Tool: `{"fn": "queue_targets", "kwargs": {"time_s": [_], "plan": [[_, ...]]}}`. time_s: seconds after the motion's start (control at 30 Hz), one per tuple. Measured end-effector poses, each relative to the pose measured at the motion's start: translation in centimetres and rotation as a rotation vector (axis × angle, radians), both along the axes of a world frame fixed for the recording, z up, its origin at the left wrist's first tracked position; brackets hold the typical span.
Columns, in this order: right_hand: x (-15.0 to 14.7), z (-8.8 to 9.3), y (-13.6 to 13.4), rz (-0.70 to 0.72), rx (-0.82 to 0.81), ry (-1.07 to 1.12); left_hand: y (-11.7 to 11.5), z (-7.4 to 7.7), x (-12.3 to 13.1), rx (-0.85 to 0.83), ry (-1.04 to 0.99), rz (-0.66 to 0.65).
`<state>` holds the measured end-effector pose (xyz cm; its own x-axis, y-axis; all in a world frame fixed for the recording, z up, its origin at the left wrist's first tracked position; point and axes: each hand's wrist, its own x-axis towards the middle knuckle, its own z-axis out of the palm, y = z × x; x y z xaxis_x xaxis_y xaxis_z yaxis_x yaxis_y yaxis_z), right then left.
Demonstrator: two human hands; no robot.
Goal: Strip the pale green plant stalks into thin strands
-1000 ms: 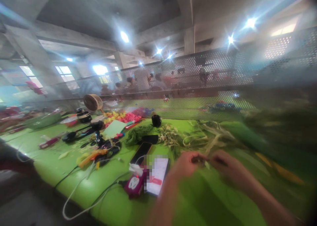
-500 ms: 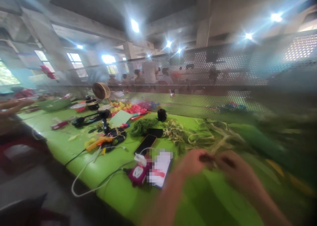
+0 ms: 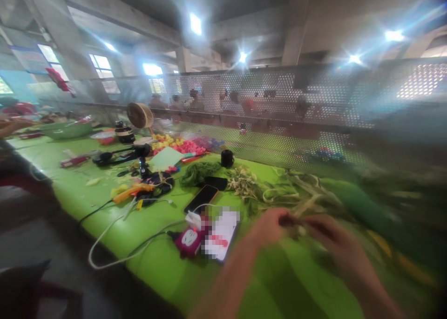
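My left hand [image 3: 274, 227] and my right hand [image 3: 325, 233] meet over the green table [image 3: 167, 281], their fingers closed in pinches. Between the fingertips sits something small and pale, too blurred to name. Just beyond the hands lies a heap of pale green leafy strips [image 3: 300, 191]. To the left of my left wrist rests a phone with a lit, pixelated screen [image 3: 221, 233]. Touching its left side is a purple power socket block [image 3: 191, 240] with a white charger [image 3: 193, 220] plugged in.
A dark phone [image 3: 201, 199], a green yarn-like bundle [image 3: 199, 172] and a black cup [image 3: 227, 158] lie further back. An orange-handled tool [image 3: 134, 192] and cables are on the left. Pink and yellow pieces [image 3: 183, 145] are heaped by the perforated metal screen [image 3: 272, 123]. Another person's arm [image 3: 12, 125] shows far left.
The view has shifted slightly, so the table items sit a little further left. My hands stay together, with the right-hand fingers stretched a bit more toward the left hand.
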<state>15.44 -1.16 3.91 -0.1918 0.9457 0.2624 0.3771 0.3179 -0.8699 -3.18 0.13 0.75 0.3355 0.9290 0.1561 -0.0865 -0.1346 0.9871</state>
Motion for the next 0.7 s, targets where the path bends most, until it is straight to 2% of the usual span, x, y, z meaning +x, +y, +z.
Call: {"fn": "queue_targets", "kwargs": {"time_s": [0.13,0.33,0.57,0.7], "plan": [[0.0,-0.4,0.1,-0.064,-0.026,0.013,0.0,-0.2,0.1,-0.001,-0.017,-0.013],[-0.2,-0.1,0.4,-0.108,0.056,0.008,-0.1,0.1,0.3,-0.084,-0.071,-0.077],[-0.1,0.3,0.0,-0.116,0.009,0.072,0.2,-0.3,0.9,-0.001,0.019,0.026],[0.1,0.1,0.3,-0.107,0.029,-0.004,0.1,-0.3,1.1,0.034,0.039,0.051]]}}
